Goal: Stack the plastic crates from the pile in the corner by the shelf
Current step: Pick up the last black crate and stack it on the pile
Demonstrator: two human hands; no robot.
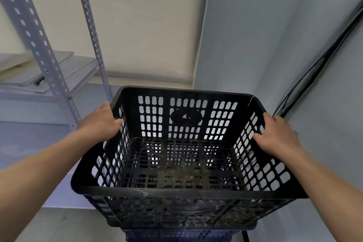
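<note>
Gripping a black plastic crate (182, 155) by its two side rims, filling the centre and lower half of the frame; left hand (102, 124) clamping the left rim at centre left, thumb hooking over the edge onto the inner lattice wall, fingers curling down the outside and mostly hidden behind the rim; right hand (275, 135) clamping the right rim at centre right, thumb lying inside along the perforated wall, fingers wrapping over the outer side; forearms reaching in from the lower left and lower right corners. Sitting open side up and tilting slightly toward the camera, showing a slotted floor with pale grime and dust near the front edge, a round moulded mark on the far wall, and a thin crack at the far right corner of the rim. Peeking out directly beneath, at bottom centre, the edge of a second dark crate (176, 236); touching or merely hovering above it, impossible to tell. Standing at upper left, a grey slotted-angle metal shelf (51, 68), its uprights running diagonally, carrying flat grey boards (59, 70) and a small dark cylindrical object (38, 80) on one level. Hanging behind, at upper centre, a cream roller blind (137, 25) ending just above the crate's far rim. Running down the grey wall at the right edge, a bundle of black cables (314, 68), dropping behind the right hand.
</note>
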